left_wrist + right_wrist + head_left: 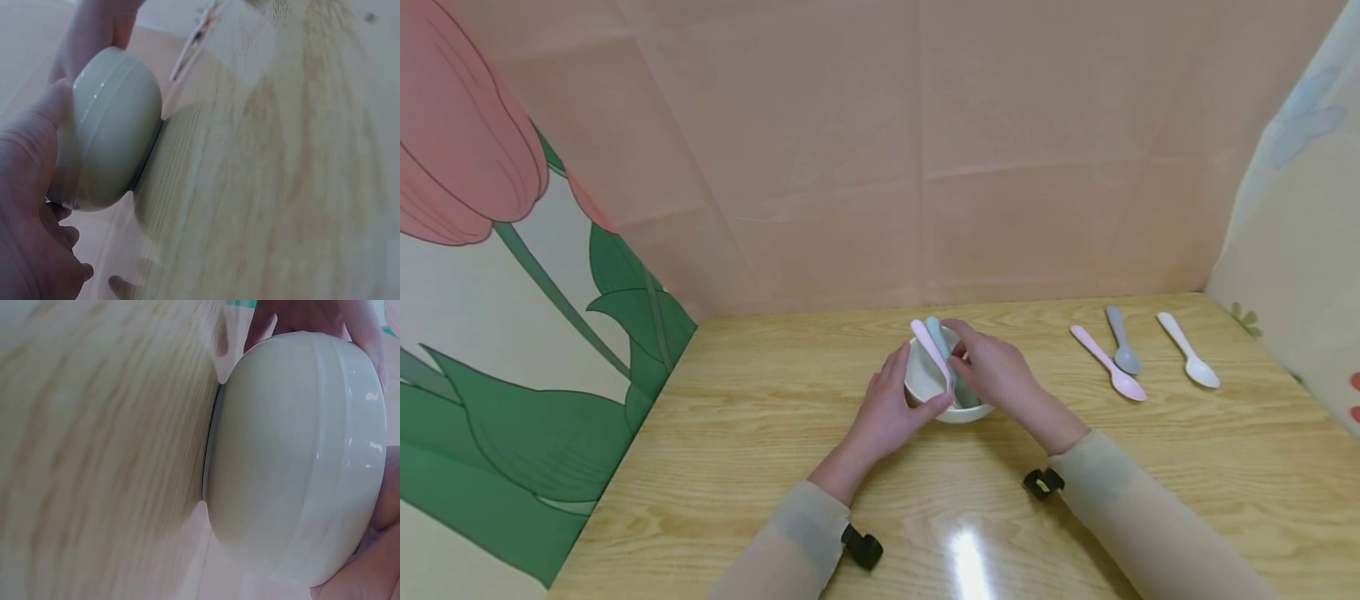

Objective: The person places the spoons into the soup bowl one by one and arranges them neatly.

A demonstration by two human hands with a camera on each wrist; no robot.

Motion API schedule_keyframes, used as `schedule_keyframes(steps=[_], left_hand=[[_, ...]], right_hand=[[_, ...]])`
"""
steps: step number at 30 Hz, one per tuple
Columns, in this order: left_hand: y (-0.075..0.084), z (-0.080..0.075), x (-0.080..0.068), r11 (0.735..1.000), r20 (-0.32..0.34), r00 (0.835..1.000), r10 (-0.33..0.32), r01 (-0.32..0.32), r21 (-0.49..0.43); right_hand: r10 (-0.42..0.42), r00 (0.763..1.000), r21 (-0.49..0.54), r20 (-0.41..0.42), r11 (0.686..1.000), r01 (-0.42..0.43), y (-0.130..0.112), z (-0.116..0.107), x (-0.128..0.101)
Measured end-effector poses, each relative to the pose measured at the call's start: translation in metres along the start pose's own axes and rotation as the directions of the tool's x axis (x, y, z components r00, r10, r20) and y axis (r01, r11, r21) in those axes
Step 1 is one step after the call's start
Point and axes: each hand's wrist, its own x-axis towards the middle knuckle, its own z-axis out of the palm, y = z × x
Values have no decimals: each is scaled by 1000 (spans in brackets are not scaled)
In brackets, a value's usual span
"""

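Note:
A small white bowl [925,385] stands on the wooden table [760,433] near its middle. A pink spoon [929,348] and a light blue spoon [937,337] lean in it, handles up and to the far left. My left hand [891,407] curls around the bowl's left side, thumb at the near rim. My right hand [996,371] lies over the right rim, fingers by the spoons; whether it pinches one I cannot tell. Both wrist views show the bowl's [109,131] outer wall [300,456] close up.
Three more spoons lie at the far right of the table: a pink spoon [1108,363], a grey spoon [1122,340] and a white spoon [1187,350]. Pink and floral panels wall in the table at the back and both sides.

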Motion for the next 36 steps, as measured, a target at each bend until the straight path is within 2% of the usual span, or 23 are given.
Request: schedule_keyframes(steps=[8,17,29,36], left_hand=[[-2,1,1,1000,-3,1000,3,-3,-2],[-2,2,2,1000,5,1000,16,-16,14],[-1,0,0,1000,-3,1000,19,-19,4],[-1,-1,0,1000,-5,1000,24,-24,0]], right_hand=[[52,998,89,28,995,-54,2,-4,0],[68,997,171,-24,983,-63,5,-17,-7],[102,990,135,-94,987,-88,17,-46,-16],[129,986,96,-108,988,-119,26,-66,-24]])
